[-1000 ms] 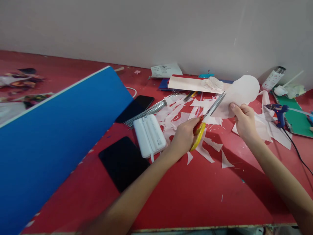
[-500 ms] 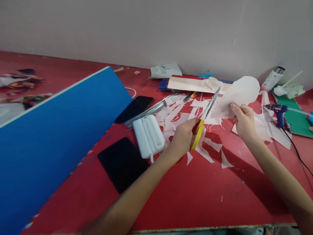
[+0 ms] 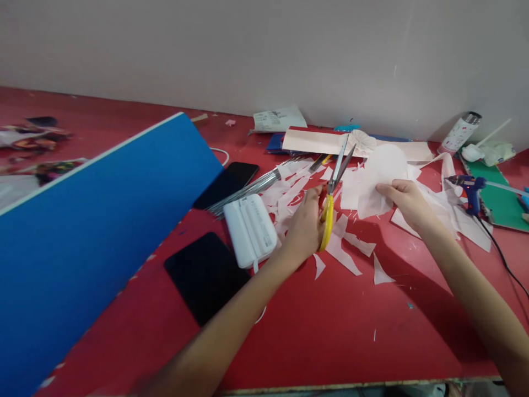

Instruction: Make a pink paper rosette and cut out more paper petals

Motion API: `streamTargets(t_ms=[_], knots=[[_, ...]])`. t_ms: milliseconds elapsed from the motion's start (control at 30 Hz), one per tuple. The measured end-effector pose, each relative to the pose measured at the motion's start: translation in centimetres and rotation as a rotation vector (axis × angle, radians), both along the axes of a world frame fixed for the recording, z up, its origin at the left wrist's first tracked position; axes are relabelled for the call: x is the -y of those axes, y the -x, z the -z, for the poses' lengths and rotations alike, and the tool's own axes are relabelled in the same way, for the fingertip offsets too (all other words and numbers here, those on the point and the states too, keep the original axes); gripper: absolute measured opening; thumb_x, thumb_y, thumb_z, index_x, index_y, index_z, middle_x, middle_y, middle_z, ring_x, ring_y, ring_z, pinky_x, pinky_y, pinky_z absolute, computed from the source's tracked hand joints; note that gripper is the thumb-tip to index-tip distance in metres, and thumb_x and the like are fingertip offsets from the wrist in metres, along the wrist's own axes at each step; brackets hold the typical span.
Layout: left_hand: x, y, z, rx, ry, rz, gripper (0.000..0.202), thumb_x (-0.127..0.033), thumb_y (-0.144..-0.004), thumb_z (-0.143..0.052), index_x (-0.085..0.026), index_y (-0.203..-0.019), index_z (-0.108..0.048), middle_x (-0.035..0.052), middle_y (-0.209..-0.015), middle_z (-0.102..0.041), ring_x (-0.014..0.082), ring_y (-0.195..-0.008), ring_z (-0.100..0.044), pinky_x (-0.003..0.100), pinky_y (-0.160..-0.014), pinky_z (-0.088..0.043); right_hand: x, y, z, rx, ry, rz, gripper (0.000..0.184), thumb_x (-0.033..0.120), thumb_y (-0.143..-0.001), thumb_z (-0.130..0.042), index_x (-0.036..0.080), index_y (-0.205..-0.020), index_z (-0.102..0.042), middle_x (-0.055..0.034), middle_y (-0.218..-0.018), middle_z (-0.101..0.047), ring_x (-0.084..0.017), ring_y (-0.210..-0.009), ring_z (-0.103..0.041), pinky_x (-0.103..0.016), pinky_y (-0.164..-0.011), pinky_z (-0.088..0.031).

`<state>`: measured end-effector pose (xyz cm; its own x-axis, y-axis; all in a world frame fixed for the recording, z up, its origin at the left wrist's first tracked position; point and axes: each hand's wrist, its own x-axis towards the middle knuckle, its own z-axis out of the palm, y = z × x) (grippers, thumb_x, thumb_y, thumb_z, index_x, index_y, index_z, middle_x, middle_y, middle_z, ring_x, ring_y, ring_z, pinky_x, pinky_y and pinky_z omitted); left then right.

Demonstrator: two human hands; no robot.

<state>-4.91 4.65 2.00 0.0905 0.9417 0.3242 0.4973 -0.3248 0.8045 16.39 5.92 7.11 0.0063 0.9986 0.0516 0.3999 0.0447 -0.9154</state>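
Observation:
My left hand (image 3: 303, 226) grips a pair of scissors (image 3: 328, 218) by its yellow and red handles; the blades are parted and point away from me. Pinched between the thumb and fingers of my right hand (image 3: 407, 201) is a rounded piece of pale pink paper (image 3: 382, 168). The scissor blades are apart from this paper, to its left. Below both hands, pale paper scraps (image 3: 345, 256) are strewn over the red table (image 3: 330, 336). A white power bank (image 3: 250, 230) lies left of my left hand.
A blue board (image 3: 115, 220) slants across the left side. Two dark devices, a tablet (image 3: 204, 275) and a phone (image 3: 231, 179), lie beside it. Thin metal wires (image 3: 256, 187) run near the phone. At right are a glue gun (image 3: 471, 190), a green board (image 3: 502, 201) and a patterned bottle (image 3: 459, 132).
The pink paper has moved left and down, with its tilt changed. The scissors have shifted slightly left, turned more upright, and their blades have spread apart.

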Motion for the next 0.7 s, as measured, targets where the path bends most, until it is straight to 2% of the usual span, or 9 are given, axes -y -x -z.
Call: streamTargets(t_ms=[133, 200, 333, 500, 600, 700], knots=[[0.0, 0.3, -0.8, -0.148, 0.127, -0.103, 0.024, -0.03, -0.076, -0.061, -0.019, -0.096, -0.053, 0.0048, -0.084, -0.062, 0.0211, -0.075, -0.059, 0.035, -0.067, -0.046, 0.1, -0.2, -0.3, 0.296, 0.034, -0.042, 0.04, 0.033, -0.079, -0.051, 0.022, -0.054, -0.022, 0.0056, -0.054, -0.019, -0.008, -0.05, -0.021, -0.028, -0.048, -0.016], [0.0, 0.3, -1.1, -0.147, 0.14, -0.127, 0.023, -0.033, -0.075, -0.063, -0.019, -0.091, -0.054, 0.0049, -0.082, -0.063, 0.0212, -0.076, -0.06, 0.034, -0.067, -0.046, 0.1, -0.3, -0.4, 0.4, 0.009, -0.084, 0.039, 0.029, -0.08, -0.049, 0.021, -0.055, -0.019, 0.0053, -0.054, -0.02, -0.009, -0.051, -0.022, -0.028, -0.048, -0.016], [0.0, 0.0, -1.1, 0.044, 0.172, -0.042, 0.022, -0.036, -0.079, -0.059, -0.02, -0.092, -0.054, 0.0018, -0.081, -0.062, 0.0135, -0.063, -0.056, 0.028, -0.059, -0.046, 0.3, -0.4, -0.9, 0.473, 0.031, -0.235, 0.04, 0.029, -0.081, -0.049, 0.021, -0.056, -0.019, 0.0053, -0.056, -0.022, -0.008, -0.052, -0.02, -0.029, -0.049, -0.016], [0.1, -0.8, -1.0, 0.359, 0.249, 0.064, 0.022, -0.035, -0.078, -0.06, -0.02, -0.09, -0.05, -0.0053, -0.063, -0.052, 0.0062, -0.042, -0.044, 0.021, -0.042, -0.039, 0.4, -0.6, -0.8, 0.452, 0.122, -0.59, 0.039, 0.033, -0.083, -0.048, 0.02, -0.055, -0.024, 0.0055, -0.057, -0.023, -0.008, -0.052, -0.023, -0.026, -0.048, -0.021], [0.1, -1.2, -1.0, 0.473, 0.297, 0.128, 0.023, -0.036, -0.078, -0.06, -0.02, -0.088, -0.047, -0.0065, -0.058, -0.048, 0.0069, -0.042, -0.045, 0.02, -0.039, -0.037, 0.2, -0.6, -0.2, 0.466, 0.155, -0.71, 0.039, 0.031, -0.083, -0.048, 0.021, -0.055, -0.024, 0.0057, -0.056, -0.022, -0.008, -0.05, -0.024, -0.025, -0.046, -0.021], [0.1, -1.3, -1.0, 0.5, 0.294, 0.147, 0.024, -0.033, -0.076, -0.061, -0.02, -0.091, -0.046, -0.0057, -0.064, -0.05, 0.0066, -0.045, -0.046, 0.02, -0.04, -0.038, 0.2, -0.5, 0.2, 0.428, 0.177, -0.763, 0.04, 0.034, -0.084, -0.049, 0.021, -0.054, -0.025, 0.0059, -0.055, -0.023, -0.008, -0.049, -0.023, -0.025, -0.045, -0.02]])
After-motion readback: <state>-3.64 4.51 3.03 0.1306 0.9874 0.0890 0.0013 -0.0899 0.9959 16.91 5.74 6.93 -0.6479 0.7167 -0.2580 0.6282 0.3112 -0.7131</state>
